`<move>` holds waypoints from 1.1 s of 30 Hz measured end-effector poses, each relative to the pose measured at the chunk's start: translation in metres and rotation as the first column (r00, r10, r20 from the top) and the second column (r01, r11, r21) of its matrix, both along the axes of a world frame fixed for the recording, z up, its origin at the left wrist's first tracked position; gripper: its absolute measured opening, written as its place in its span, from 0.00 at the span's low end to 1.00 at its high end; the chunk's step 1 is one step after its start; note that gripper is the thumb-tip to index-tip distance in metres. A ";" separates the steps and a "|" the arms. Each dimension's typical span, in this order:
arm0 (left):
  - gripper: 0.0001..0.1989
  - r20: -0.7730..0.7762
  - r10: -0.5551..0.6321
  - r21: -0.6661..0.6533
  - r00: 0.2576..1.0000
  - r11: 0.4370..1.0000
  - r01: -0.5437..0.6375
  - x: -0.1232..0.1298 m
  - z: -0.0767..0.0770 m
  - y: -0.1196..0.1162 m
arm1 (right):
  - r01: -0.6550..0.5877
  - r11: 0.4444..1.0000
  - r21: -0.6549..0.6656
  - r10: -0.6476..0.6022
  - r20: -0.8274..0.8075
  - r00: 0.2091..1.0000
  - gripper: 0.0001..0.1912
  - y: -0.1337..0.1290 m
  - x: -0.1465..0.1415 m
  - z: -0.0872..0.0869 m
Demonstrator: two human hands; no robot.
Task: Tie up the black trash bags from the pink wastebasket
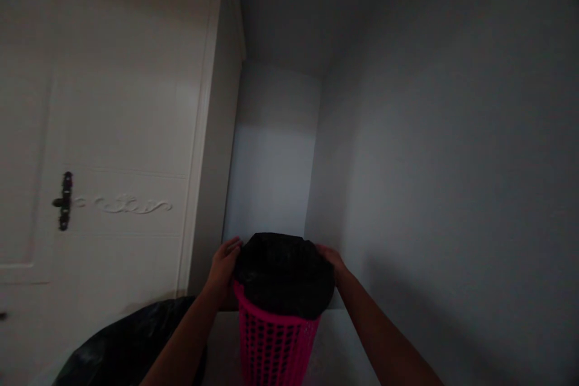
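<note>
A pink basket point(277, 347) with a lattice of holes stands upright at the bottom centre. A black plastic bag point(284, 277) covers its top and folds over the rim; dark plastic shows through the holes. My left hand point(225, 262) is at the left side of the rim, its fingers closed on the bag's edge. At the right side my right hand point(332, 259) holds the bag's edge too, with its fingertips partly hidden behind the black plastic.
A large black bag point(131, 344) lies at the lower left, beside my left forearm. Behind it rises a white wardrobe point(126, 120) with a dark handle point(66, 201). A grey wall point(443, 151) runs along the right.
</note>
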State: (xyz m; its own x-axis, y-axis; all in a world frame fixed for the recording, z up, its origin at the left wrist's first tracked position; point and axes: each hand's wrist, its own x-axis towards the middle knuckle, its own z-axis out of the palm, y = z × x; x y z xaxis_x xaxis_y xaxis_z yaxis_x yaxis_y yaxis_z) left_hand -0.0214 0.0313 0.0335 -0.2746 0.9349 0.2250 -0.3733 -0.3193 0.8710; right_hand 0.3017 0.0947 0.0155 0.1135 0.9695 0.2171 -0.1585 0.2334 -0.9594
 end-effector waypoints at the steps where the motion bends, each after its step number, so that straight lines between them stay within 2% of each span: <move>1: 0.24 -0.018 0.009 0.039 1.000 0.999 -0.008 0.000 0.004 0.002 | 0.035 0.999 0.009 -0.035 -0.010 0.999 0.14 0.003 0.000 0.003; 4: 0.26 -0.095 0.020 0.151 0.995 0.989 -0.005 0.002 0.018 0.004 | 0.129 0.991 0.042 -0.127 -0.042 0.991 0.19 0.007 0.000 0.012; 6: 0.28 -0.155 0.010 0.219 0.988 0.975 0.025 0.004 0.029 0.001 | 0.152 0.984 0.089 -0.147 -0.060 0.987 0.22 0.005 0.000 0.020; 9: 0.30 -0.254 0.002 0.305 0.967 0.949 0.078 0.002 0.045 -0.009 | 0.120 0.978 0.172 -0.108 -0.075 0.991 0.28 -0.007 0.003 0.034; 11: 0.28 -0.319 0.037 0.345 0.947 0.935 0.079 -0.006 0.052 -0.020 | 0.078 0.974 0.215 -0.063 -0.076 0.995 0.31 -0.021 0.008 0.043; 13: 0.23 -0.414 0.175 0.393 0.893 0.920 0.002 -0.016 0.055 -0.035 | 0.037 0.968 0.248 -0.034 -0.015 0.999 0.30 -0.041 0.018 0.052; 14: 0.20 -0.478 0.279 0.432 0.833 0.900 -0.053 -0.022 0.055 -0.044 | 0.020 0.963 0.270 -0.035 0.054 0.998 0.29 -0.053 0.023 0.056; 15: 0.18 -0.555 0.404 0.491 0.727 0.865 -0.106 -0.026 0.053 -0.054 | 0.000 0.953 0.302 -0.049 0.156 0.986 0.29 -0.067 0.029 0.060; 16: 0.18 -0.622 0.492 0.542 0.609 0.832 -0.119 -0.029 0.050 -0.065 | -0.022 0.938 0.346 -0.076 0.266 0.961 0.28 -0.081 0.034 0.065; 17: 0.19 -0.674 0.528 0.571 0.517 0.816 -0.089 -0.030 0.047 -0.076 | -0.078 0.920 0.384 -0.077 0.372 0.925 0.28 -0.096 0.039 0.070; 19: 0.22 -0.780 0.450 0.521 0.434 0.852 0.055 -0.025 0.038 -0.095 | -0.290 0.888 0.357 0.036 0.574 0.818 0.29 -0.125 0.042 0.078; 20: 0.24 -0.826 0.402 0.483 0.395 0.866 0.130 -0.020 0.034 -0.102 | -0.382 0.873 0.304 0.090 0.670 0.737 0.30 -0.137 0.040 0.081; 21: 0.24 -0.864 0.361 0.443 0.351 0.877 0.188 -0.013 0.030 -0.107 | -0.434 0.865 0.251 0.110 0.749 0.653 0.32 -0.148 0.036 0.083; 23: 0.17 -0.902 0.306 0.385 0.305 0.889 0.247 0.002 0.026 -0.109 | -0.476 0.860 0.186 0.081 0.869 0.488 0.32 -0.162 0.023 0.086; 24: 0.14 -0.902 0.283 0.371 0.325 0.893 0.253 0.009 0.025 -0.107 | -0.487 0.854 0.183 0.048 0.905 0.424 0.26 -0.165 0.015 0.087; 25: 0.12 -0.888 0.252 0.363 0.385 0.898 0.249 0.016 0.024 -0.104 | -0.499 0.844 0.194 0.013 0.924 0.382 0.19 -0.166 0.007 0.088; 27: 0.12 -0.793 0.162 0.354 0.588 0.908 0.226 0.027 0.024 -0.098 | -0.505 0.828 0.244 -0.040 0.924 0.380 0.08 -0.164 -0.007 0.093; 29: 0.15 -0.619 0.048 0.358 0.784 0.906 0.226 0.037 0.022 -0.095 | -0.469 0.829 0.304 -0.063 0.885 0.462 0.06 -0.161 -0.020 0.100; 30: 0.19 -0.534 -0.019 0.362 0.845 0.898 0.249 0.042 0.020 -0.096 | -0.440 0.831 0.341 -0.065 0.845 0.530 0.05 -0.160 -0.026 0.104; 31: 0.25 -0.472 -0.086 0.367 0.877 0.886 0.284 0.046 0.018 -0.097 | -0.412 0.828 0.379 -0.061 0.793 0.607 0.04 -0.160 -0.032 0.108; 33: 0.45 -0.445 -0.202 0.352 0.872 0.856 0.378 0.055 0.015 -0.102 | -0.369 0.805 0.465 -0.044 0.666 0.744 0.04 -0.164 -0.047 0.113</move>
